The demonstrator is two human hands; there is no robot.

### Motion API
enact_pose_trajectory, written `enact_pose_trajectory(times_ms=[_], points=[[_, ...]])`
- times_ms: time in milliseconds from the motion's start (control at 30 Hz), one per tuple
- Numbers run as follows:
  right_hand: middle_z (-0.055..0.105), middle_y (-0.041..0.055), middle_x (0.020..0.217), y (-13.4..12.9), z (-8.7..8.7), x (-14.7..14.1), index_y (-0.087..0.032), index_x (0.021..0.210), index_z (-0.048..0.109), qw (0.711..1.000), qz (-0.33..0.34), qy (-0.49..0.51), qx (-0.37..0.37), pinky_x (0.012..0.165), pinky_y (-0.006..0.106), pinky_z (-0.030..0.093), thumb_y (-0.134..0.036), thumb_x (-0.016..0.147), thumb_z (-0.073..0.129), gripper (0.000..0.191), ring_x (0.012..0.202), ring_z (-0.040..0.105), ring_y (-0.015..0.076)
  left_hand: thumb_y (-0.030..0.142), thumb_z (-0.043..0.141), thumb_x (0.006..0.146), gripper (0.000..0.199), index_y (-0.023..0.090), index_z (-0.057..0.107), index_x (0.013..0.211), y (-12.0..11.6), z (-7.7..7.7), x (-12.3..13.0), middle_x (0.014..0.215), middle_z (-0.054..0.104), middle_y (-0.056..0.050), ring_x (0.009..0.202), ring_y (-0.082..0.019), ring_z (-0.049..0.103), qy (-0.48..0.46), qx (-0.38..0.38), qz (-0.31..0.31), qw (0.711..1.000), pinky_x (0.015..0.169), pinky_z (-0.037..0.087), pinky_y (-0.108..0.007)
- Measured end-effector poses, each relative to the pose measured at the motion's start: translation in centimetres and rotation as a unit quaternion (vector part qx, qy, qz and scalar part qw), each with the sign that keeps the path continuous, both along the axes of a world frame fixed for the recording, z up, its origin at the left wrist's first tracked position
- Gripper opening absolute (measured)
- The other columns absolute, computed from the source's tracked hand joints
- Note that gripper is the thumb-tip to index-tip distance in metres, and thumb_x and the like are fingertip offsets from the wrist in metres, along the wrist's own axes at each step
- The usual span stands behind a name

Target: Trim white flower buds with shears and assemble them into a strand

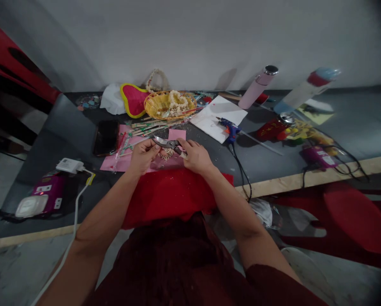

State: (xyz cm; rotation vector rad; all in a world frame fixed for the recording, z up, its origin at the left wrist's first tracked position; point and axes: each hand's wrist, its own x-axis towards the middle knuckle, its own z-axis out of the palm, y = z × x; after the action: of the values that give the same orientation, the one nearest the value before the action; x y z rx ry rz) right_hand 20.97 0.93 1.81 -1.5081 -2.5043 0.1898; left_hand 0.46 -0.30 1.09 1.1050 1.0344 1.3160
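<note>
My right hand [197, 156] is wrapped round the handles of metal pruning shears [165, 143], whose blades point left. At the blade end, my left hand [143, 156] is closed, its fingertips pinching something too small to make out. Below the shears, small pale pieces [168, 154] lie in a little heap on pink paper [177, 135]. A red cloth [174, 191] hangs over the table edge under my wrists.
Behind my hands are sticks [149, 126] and a yellow basket [152, 105]. A phone [106, 137] and purple power box [48, 193] sit left. Rightward are a glue gun [230, 131], pink flask [257, 88], red can [275, 128] and cables.
</note>
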Motion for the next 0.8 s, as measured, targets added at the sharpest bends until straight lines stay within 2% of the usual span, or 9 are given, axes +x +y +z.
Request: enact_pose_trajectory(times_ms=[133,367,600,800], points=[[0.061,0.0104,0.116,-0.2,0.1,-0.2,-0.023,0.139,0.039,1.000,-0.005,-0.003,-0.006,0.086,0.034,0.042,-0.026,0.089,0.042,0.050,0.103,0.056,0.0252,0.040,0.072,0.071,0.028,0.015,0.059,0.070,0.0,-0.1,0.2,0.058,0.065,-0.002,0.037,-0.004,0.029,-0.005,-0.003,0.006,1.000,0.039,0.018,-0.019],[0.055,0.0136,0.126,0.1,0.0,-0.2,-0.023,0.143,0.033,0.999,-0.023,-0.022,-0.001,0.086,0.040,0.043,-0.029,0.088,0.044,0.056,0.111,0.051,0.0292,0.035,0.065,0.077,0.020,0.016,0.064,0.075,-0.2,0.0,0.7,0.068,0.067,-0.002,0.048,-0.006,0.043,0.079,0.051,0.065,0.993,0.047,0.032,-0.019],[0.049,0.0137,0.131,0.2,-0.1,0.3,-0.024,0.148,0.025,1.000,-0.001,-0.006,-0.006,0.089,0.044,0.041,-0.031,0.087,0.046,0.065,0.115,0.046,0.0302,0.036,0.065,0.076,0.021,0.015,0.065,0.073,-0.1,0.1,0.0,0.064,0.068,-0.003,0.043,-0.006,0.037,0.094,0.048,0.019,0.994,0.043,0.026,-0.020],[0.048,0.0124,0.133,0.4,-0.3,0.8,-0.024,0.149,0.023,1.000,0.008,0.002,0.005,0.094,0.046,0.038,-0.027,0.084,0.048,0.069,0.119,0.043,0.0296,0.037,0.071,0.070,0.024,0.014,0.065,0.070,0.0,0.3,-0.5,0.057,0.065,-0.003,0.038,-0.004,0.032,0.046,-0.001,-0.043,0.998,0.040,0.020,-0.019]])
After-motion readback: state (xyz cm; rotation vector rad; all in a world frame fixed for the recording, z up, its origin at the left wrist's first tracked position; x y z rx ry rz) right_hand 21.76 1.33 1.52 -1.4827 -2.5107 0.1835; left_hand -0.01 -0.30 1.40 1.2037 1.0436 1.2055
